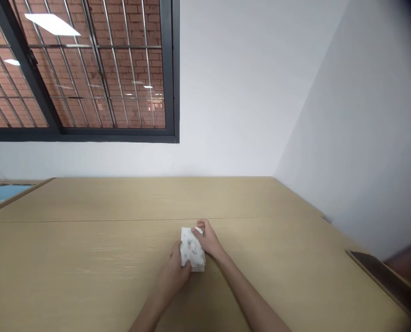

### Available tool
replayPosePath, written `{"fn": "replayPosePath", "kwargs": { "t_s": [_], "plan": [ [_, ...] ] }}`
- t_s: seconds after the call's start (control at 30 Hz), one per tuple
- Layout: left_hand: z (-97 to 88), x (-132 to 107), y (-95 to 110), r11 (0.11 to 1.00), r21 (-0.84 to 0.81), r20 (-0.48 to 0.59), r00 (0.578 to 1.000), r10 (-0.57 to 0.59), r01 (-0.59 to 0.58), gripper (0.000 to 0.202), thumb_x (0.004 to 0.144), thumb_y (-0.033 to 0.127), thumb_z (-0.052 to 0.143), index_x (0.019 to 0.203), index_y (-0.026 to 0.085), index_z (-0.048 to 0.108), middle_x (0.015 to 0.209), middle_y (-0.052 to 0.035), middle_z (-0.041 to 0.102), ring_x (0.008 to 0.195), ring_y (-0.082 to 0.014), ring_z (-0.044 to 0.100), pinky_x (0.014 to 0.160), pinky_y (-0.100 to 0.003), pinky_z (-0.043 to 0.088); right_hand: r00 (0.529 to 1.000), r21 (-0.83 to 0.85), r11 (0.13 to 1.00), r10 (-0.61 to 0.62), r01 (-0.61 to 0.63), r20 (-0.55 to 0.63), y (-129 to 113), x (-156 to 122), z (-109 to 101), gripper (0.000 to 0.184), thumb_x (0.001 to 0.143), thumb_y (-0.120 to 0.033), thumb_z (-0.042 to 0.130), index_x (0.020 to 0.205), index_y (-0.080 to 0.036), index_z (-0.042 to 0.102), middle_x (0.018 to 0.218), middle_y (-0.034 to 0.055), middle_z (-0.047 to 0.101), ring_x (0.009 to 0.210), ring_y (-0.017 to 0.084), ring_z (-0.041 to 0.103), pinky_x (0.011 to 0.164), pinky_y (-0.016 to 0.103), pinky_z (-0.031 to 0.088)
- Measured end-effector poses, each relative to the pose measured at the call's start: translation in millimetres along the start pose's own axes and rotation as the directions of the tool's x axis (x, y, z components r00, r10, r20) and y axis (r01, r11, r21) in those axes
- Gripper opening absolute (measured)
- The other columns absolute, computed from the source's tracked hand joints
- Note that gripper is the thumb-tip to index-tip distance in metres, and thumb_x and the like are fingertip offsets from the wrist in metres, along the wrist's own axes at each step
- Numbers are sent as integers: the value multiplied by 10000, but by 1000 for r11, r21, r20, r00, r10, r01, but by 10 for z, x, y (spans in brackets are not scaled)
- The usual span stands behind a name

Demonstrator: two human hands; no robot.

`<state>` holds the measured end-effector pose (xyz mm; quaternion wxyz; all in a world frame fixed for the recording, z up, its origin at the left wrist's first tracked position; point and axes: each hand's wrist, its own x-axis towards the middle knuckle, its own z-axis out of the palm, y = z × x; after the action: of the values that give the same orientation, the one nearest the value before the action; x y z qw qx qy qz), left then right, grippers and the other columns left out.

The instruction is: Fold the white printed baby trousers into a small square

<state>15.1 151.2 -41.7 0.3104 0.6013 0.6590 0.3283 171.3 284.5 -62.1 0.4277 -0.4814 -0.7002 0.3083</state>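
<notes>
Near the middle of the wooden table (88, 258), two bare hands press on a small folded white cloth (191, 251).

The left hand (173, 273) curls closed on the cloth's near-left edge; the right hand (208, 240) cups its far-right corner, fingers bent over it. The cloth, printed with small figures, lies flat, well away from every table edge. Keeping the stack square probably calls for even pressure from both sides. A barred window (81, 69) sits above.

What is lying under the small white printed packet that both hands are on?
The white packet rests directly on the light wooden table. The left hand and right hand cover its near and far edges, so anything beneath it is hidden.
</notes>
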Motion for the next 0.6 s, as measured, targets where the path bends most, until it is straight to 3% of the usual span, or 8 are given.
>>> {"fn": "replayPosePath", "kwargs": {
  "t_s": [0.1, 0.17, 0.23, 0.3, 0.4, 0.5, 0.6],
  "plan": [
    [-6, -11, -4, 984, 170, -91, 994, 60, -44, 443, 907, 309, 481, 1307, 119, 504, 1188, -211, 635, 1160, -377, 561, 991, -544, 426, 999, -48, 998, -29, 28, -18, -72, 41, 9, 308, 886, -375, 584, 1127, -183, 574, 1140, 128, 625, 1126, 271, 599, 1014, 457, 481],
    [-6, -19, -9, 968, 232, -134, 983, 124, -90, 406, 939, 333, 429, 1268, 126, 547, 1267, -219, 593, 1226, -393, 511, 1044, -596, 383, 996, -94, 992, -91, 89, -13, -222, -4, -40, 354, 944, -378, 519, 1228, -172, 569, 1307, 164, 573, 1278, 281, 520, 1125, 481, 390],
    [38, -41, -16, 947, 260, -116, 968, 224, -188, 415, 943, 313, 420, 1309, 155, 539, 1362, -193, 561, 1271, -369, 503, 1072, -584, 399, 973, -159, 962, -210, 222, 91, -425, -101, -129, 416, 1006, -389, 446, 1355, -180, 532, 1481, 159, 479, 1411, 269, 407, 1196, 475, 306],
    [145, -83, -25, 883, 288, -37, 917, 396, -370, 490, 918, 247, 448, 1404, 198, 485, 1461, -141, 523, 1350, -336, 474, 1113, -554, 419, 896, -182, 903, -326, 390, 302, -636, -237, -232, 456, 1051, -395, 375, 1458, -215, 477, 1586, 110, 391, 1475, 247, 333, 1222, 458, 275],
    [375, -170, -37, 766, 340, 66, 827, 558, -545, 585, 886, 181, 463, 1469, 233, 458, 1462, -114, 550, 1381, -345, 473, 1145, -586, 422, 718, -88, 848, -382, 523, 581, -863, -457, -354, 478, 1079, -380, 322, 1532, -256, 409, 1622, 54, 340, 1496, 224, 306, 1234, 426, 265],
    [564, -233, -45, 762, 378, 86, 840, 536, -526, 551, 866, 199, 506, 1415, 207, 551, 1336, -166, 644, 1233, -411, 598, 1022, -638, 522, 591, -12, 844, -364, 536, 720, -895, -608, -403, 474, 1087, -361, 304, 1548, -282, 386, 1602, 24, 374, 1502, 211, 293, 1250, 422, 233],
    [643, -247, -58, 752, 411, 73, 841, 536, -515, 533, 843, 199, 531, 1371, 190, 598, 1302, -175, 663, 1201, -424, 616, 1023, -666, 509, 565, -39, 849, -316, 528, 762, -744, -608, -401, 451, 1092, -338, 293, 1527, -345, 411, 1570, -23, 421, 1500, 208, 297, 1257, 446, 215]
  ]
}}
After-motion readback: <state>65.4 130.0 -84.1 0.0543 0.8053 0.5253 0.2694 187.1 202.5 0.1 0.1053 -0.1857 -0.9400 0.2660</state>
